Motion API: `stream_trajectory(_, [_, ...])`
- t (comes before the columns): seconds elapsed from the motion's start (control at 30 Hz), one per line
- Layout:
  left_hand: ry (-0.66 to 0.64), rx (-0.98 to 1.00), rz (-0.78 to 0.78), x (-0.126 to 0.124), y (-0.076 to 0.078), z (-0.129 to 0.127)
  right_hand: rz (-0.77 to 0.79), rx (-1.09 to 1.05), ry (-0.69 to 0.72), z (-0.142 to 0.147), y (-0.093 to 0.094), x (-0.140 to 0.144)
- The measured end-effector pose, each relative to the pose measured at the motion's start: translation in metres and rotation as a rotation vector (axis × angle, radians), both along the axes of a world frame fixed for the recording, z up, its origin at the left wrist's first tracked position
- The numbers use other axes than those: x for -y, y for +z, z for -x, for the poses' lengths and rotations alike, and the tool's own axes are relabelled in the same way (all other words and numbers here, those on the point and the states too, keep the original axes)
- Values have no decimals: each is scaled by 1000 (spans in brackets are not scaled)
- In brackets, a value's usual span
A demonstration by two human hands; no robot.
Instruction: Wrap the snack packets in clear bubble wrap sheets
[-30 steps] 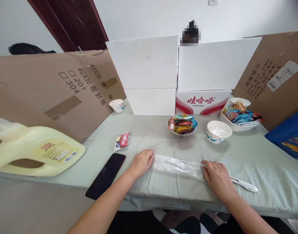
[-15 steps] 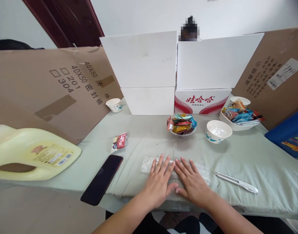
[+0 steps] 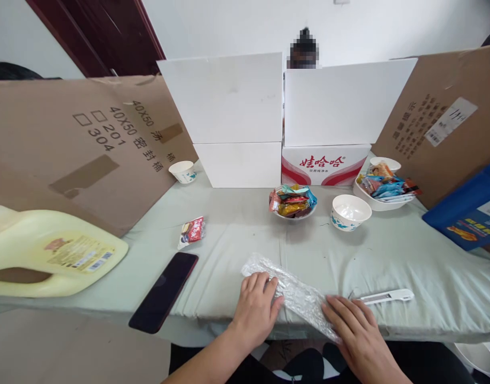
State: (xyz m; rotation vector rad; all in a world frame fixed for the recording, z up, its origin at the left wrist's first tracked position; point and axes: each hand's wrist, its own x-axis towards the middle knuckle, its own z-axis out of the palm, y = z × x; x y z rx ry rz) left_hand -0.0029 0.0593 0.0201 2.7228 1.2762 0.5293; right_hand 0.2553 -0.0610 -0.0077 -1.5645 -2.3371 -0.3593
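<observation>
A folded strip of clear bubble wrap (image 3: 299, 296) lies slantwise near the front edge of the table, its far end to the left. My left hand (image 3: 255, 304) has its fingers bent and closed on the strip's left part. At the near right end, my right hand (image 3: 355, 325) grips the wrap, fingers over its edge and thumb out of sight. A white utility knife (image 3: 389, 296) lies just beyond my right hand, its left end close to the fingers.
A black phone (image 3: 164, 293) and a small red-and-white packet (image 3: 191, 232) lie left. Beyond are a bowl of wrapped snacks (image 3: 293, 202), a paper bowl (image 3: 351, 213) and a filled white dish (image 3: 383, 202). A yellow jug (image 3: 80, 253) and blue bottle (image 3: 469, 205) flank them. White boxes (image 3: 237, 165) stand behind.
The bubble wrap has turned, its right end now nearer my body. My hands, flat and side by side before, have moved apart and their fingers have bent onto the strip.
</observation>
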Motion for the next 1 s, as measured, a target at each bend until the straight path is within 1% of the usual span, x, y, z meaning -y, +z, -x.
stream_trajectory(0.1, [-123, 15, 35, 3, 0, -10, -55, -71, 64, -6, 5, 12])
stream_trajectory(0.2, [-273, -5, 52, 3, 4, -13, -33, -162, 136, -8, 23, 10])
stream_trajectory(0.27, [-320, 38, 56, 5, 8, -11, 49, -224, 215, -6, 42, 4])
stream_trajectory(0.37, [-395, 138, 88, 10, 9, -6, 227, -368, 316, 4, 73, -9])
stream_trajectory(0.4, [-434, 159, 103, 12, 8, -5, 294, -429, 316, 8, 82, -15])
stream_trajectory(0.47, [-496, 178, 133, 13, 2, -3, 426, -547, 263, 16, 97, -31])
stream_trajectory(0.53, [-505, 200, 154, 13, -4, -2, 536, -652, 182, 23, 104, -55])
stream_trajectory(0.57, [-497, 217, 161, 12, -7, -2, 582, -697, 146, 27, 104, -69])
stream_trajectory(0.63, [-487, 248, 179, 10, -11, -2, 669, -779, 99, 34, 97, -101])
stream_trajectory(0.7, [-491, 279, 188, 8, -11, -2, 744, -847, 57, 40, 83, -132])
stream_trajectory(0.77, [-498, 297, 195, 7, -10, -2, 763, -866, 5, 47, 68, -153])
stream_trajectory(0.83, [-493, 307, 199, 7, -8, -2, 734, -810, -58, 53, 56, -164])
stream_trajectory(0.9, [-480, 321, 196, 9, -7, -1, 708, -723, -111, 57, 46, -165])
stream_trajectory(0.97, [-446, 388, 176, 12, -6, 1, 697, -667, -138, 59, 40, -163])
stream_trajectory(1.0, [-409, 449, 155, 12, -6, 2, 696, -654, -142, 59, 38, -161])
